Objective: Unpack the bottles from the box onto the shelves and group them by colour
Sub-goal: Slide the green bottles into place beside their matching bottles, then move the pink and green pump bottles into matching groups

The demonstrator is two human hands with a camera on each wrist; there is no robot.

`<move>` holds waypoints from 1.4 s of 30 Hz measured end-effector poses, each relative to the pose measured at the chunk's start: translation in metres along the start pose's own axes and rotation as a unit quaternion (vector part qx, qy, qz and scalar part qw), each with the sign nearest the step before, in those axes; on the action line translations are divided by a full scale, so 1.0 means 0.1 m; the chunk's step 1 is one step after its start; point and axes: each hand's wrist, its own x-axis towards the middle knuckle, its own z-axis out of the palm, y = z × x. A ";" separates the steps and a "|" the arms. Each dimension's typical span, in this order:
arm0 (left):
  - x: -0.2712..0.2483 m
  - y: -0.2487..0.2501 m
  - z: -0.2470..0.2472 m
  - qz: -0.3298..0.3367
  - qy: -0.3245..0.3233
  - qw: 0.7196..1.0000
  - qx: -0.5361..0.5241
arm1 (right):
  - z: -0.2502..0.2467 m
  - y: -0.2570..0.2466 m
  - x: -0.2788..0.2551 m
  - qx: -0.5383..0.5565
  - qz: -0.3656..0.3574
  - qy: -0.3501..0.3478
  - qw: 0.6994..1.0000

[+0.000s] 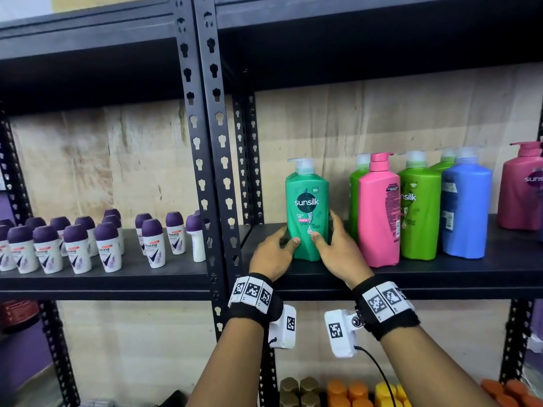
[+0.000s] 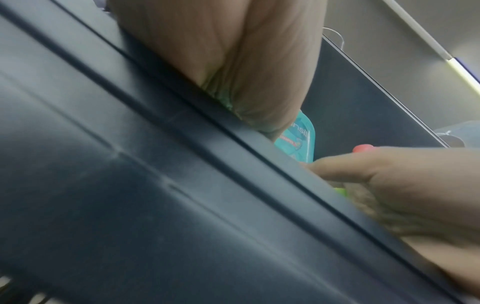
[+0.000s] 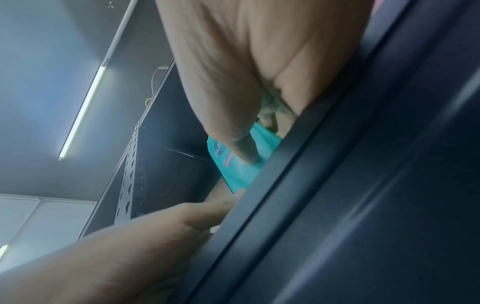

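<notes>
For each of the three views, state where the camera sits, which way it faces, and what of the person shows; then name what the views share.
Head: on the head, facing forward and down at the shelf; both forearms, left hand and right hand grip the teal-green bottle.
Left wrist: under the left wrist, looking up past the shelf edge; left palm, right thumb.
Right wrist: under the right wrist, looking up likewise; right palm, left hand.
Shared: all three show the bottle and both hands.

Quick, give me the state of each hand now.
Left hand: holding the teal-green bottle at its base.
Right hand: holding the same bottle from the other side.
</notes>
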 end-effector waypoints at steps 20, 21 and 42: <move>-0.35 0.92 0.28 0.167 0.192 0.963 0.083 | -1.03 -0.57 -0.46 -0.277 -0.151 0.120 0.941; -0.33 0.99 0.30 0.183 0.189 0.961 0.086 | -1.10 -0.55 -0.45 -0.293 -0.148 0.124 0.936; 0.04 1.54 0.97 0.180 0.120 0.973 -0.074 | -1.81 0.04 0.30 -0.244 0.044 0.096 0.964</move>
